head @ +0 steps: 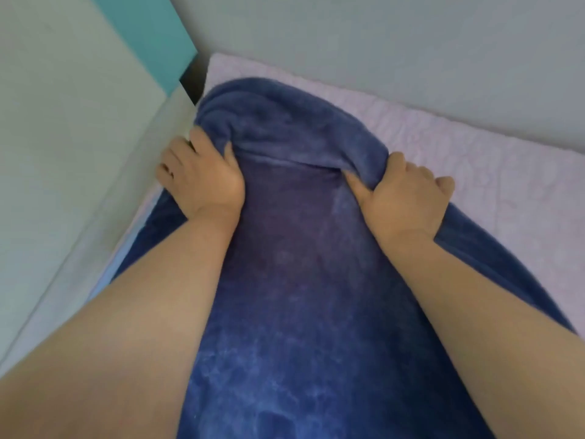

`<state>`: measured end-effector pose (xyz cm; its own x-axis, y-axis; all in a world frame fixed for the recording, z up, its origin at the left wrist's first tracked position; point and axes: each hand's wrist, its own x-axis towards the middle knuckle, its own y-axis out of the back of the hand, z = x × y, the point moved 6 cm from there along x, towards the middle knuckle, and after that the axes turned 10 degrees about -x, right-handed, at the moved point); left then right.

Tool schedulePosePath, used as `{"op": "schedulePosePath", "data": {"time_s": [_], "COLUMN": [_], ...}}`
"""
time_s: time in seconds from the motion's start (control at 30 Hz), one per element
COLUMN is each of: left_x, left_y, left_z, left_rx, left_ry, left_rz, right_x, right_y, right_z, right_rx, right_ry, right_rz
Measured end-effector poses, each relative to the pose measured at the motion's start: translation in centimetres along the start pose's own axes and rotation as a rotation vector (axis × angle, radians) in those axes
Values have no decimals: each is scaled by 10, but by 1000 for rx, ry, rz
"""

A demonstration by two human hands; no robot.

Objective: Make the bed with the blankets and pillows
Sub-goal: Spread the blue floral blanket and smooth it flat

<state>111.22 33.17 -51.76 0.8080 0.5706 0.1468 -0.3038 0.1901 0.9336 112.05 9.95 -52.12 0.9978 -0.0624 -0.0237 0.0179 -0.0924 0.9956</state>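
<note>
A dark blue fleece blanket (294, 280) lies stretched between my arms over the bed, its far edge bunched into a thick fold. My left hand (202, 175) grips the left end of that fold, close to the headboard panel. At the right end, my right hand (405, 191) holds the fold with fingers curled over the top and the thumb pressed underneath. The pale pink quilted mattress cover (459, 147) shows beyond and to the right of the blanket. No pillows are in view.
A grey-white headboard panel (79, 137) runs along the left, with a teal strip (152, 33) behind it and a dark gap at the corner. A plain grey wall (380, 52) borders the far side of the bed.
</note>
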Motion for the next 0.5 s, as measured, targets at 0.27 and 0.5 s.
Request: {"op": "schedulePosePath", "data": {"time_s": [0.27,0.5], "left_x": [-12,-35], "left_y": [0,-4], "left_z": [38,55], "left_rx": [-98,23], "left_ry": [-882,-1064], "left_rz": [145,-7], "right_x": [-2,4], "right_y": [3,-1], "right_z": [-2,-1], "right_rx": [-56,-54], "right_ry": [-40,-44], "right_rz": [15,-23]}}
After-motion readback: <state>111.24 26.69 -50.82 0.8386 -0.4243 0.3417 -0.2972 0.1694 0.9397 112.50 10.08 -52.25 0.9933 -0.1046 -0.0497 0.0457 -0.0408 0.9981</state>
